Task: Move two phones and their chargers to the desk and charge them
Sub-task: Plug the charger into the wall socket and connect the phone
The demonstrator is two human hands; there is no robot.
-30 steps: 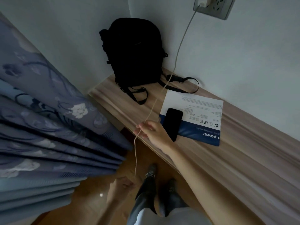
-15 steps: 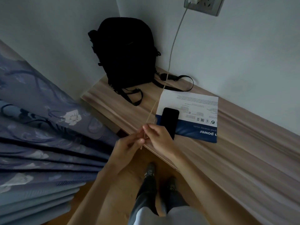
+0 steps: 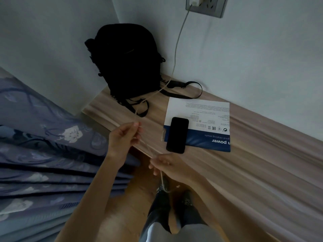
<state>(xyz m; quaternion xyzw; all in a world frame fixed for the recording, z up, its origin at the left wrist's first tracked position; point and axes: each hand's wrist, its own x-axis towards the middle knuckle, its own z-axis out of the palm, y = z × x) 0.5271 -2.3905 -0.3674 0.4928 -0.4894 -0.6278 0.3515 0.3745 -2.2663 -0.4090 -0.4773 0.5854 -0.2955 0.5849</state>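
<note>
A black phone lies face up on a white and blue leaflet on the wooden desk. A pale charger cable runs down from a white plug in the wall socket, across the desk edge and through both hands. My left hand pinches the cable just off the desk's front edge. My right hand grips it lower down, below the phone, and the loose end dangles toward the floor. Only one phone is in view.
A black backpack stands in the desk's far left corner, its straps trailing toward the leaflet. A blue flowered curtain hangs at the left. My legs and shoes are on the wooden floor below the desk edge.
The hands, close together half a second ago, have drawn apart along the cable: the left moved up and left, the right slid down toward me. The cable now stretches between them.
</note>
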